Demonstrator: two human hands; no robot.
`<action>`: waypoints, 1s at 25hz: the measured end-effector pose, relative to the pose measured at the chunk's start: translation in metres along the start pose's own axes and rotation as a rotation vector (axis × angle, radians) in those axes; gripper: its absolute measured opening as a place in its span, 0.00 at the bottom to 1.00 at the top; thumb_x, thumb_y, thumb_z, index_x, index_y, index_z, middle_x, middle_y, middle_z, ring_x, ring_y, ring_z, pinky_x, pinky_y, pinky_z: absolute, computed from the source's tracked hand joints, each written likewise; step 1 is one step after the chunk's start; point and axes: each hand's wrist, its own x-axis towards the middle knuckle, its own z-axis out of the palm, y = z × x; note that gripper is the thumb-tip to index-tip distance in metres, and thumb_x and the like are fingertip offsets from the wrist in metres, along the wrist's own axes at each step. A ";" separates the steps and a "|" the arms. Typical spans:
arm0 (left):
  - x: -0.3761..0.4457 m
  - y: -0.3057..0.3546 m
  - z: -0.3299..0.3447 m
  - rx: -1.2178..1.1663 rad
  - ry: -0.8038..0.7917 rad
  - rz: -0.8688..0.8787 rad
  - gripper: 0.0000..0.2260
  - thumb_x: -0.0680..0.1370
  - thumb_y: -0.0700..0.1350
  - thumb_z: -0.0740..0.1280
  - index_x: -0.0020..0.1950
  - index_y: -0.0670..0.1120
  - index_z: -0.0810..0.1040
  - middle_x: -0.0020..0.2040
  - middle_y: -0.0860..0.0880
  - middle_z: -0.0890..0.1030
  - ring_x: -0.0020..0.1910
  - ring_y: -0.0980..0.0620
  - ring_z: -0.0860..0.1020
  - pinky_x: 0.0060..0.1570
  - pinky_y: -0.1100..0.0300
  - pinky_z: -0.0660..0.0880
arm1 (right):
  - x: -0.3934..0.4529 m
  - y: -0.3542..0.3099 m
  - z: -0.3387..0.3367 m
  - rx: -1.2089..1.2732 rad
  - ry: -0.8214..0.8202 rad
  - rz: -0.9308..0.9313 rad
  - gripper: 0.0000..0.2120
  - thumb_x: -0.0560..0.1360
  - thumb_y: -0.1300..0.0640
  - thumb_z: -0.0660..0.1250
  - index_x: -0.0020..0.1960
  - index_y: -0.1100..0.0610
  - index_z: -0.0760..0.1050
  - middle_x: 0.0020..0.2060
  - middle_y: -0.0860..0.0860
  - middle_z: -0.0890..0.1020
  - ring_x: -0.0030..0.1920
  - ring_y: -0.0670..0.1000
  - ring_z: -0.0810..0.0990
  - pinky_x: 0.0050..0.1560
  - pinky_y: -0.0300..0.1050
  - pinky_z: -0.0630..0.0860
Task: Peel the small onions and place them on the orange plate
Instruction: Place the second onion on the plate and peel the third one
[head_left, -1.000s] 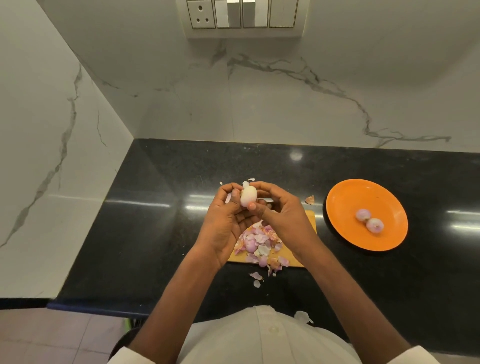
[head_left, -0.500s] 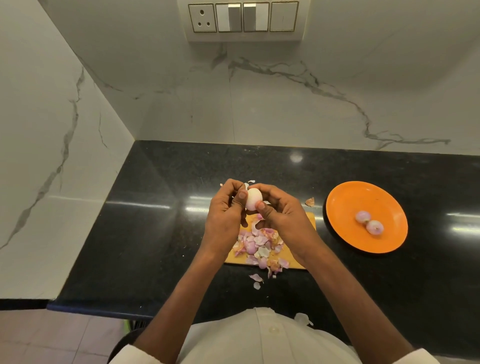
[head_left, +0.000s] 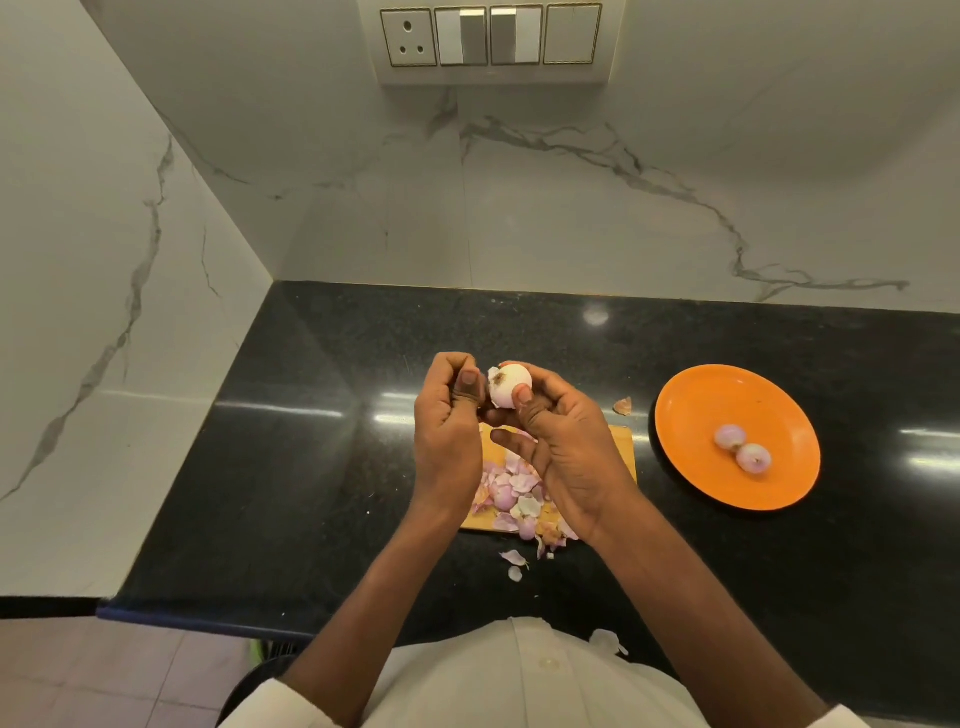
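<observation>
A small pale onion (head_left: 510, 384) with its brown root end showing is held above the wooden cutting board (head_left: 621, 447). My right hand (head_left: 561, 447) grips it between thumb and fingers. My left hand (head_left: 449, 431) is curled beside it, its thumb and forefinger pinching a flap of skin at the onion's left side. On the orange plate (head_left: 691, 410) to the right lie two peeled onions (head_left: 743, 449). A heap of pink and white peels (head_left: 511, 493) covers the board under my hands.
The black counter (head_left: 311, 441) meets marble walls at the left and back. Loose peels (head_left: 514, 561) lie near the counter's front edge, and one brown scrap (head_left: 622, 405) sits between board and plate. A switch panel (head_left: 491, 39) is on the back wall.
The onion has been turned so its brown root end faces up. My left thumb has shifted to the onion's left side and pinches a flap of skin.
</observation>
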 end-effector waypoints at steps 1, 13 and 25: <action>0.000 0.001 -0.002 -0.061 -0.036 -0.015 0.08 0.88 0.42 0.57 0.56 0.43 0.74 0.47 0.48 0.78 0.45 0.54 0.79 0.45 0.59 0.80 | 0.001 -0.002 -0.001 -0.018 0.013 0.000 0.21 0.77 0.52 0.68 0.68 0.58 0.77 0.60 0.58 0.85 0.59 0.59 0.86 0.53 0.49 0.85; 0.009 -0.008 -0.004 0.292 -0.257 0.246 0.12 0.81 0.31 0.58 0.51 0.46 0.75 0.41 0.48 0.75 0.40 0.44 0.74 0.37 0.41 0.75 | -0.003 -0.016 -0.011 -0.203 0.001 0.066 0.11 0.84 0.55 0.65 0.61 0.56 0.81 0.48 0.54 0.84 0.44 0.50 0.81 0.45 0.46 0.82; 0.001 0.000 0.005 0.028 -0.104 -0.045 0.11 0.89 0.40 0.55 0.51 0.39 0.74 0.40 0.48 0.75 0.38 0.52 0.75 0.37 0.57 0.77 | -0.005 -0.022 -0.007 -0.032 0.082 0.157 0.12 0.86 0.53 0.62 0.63 0.57 0.79 0.51 0.58 0.85 0.47 0.51 0.83 0.46 0.47 0.80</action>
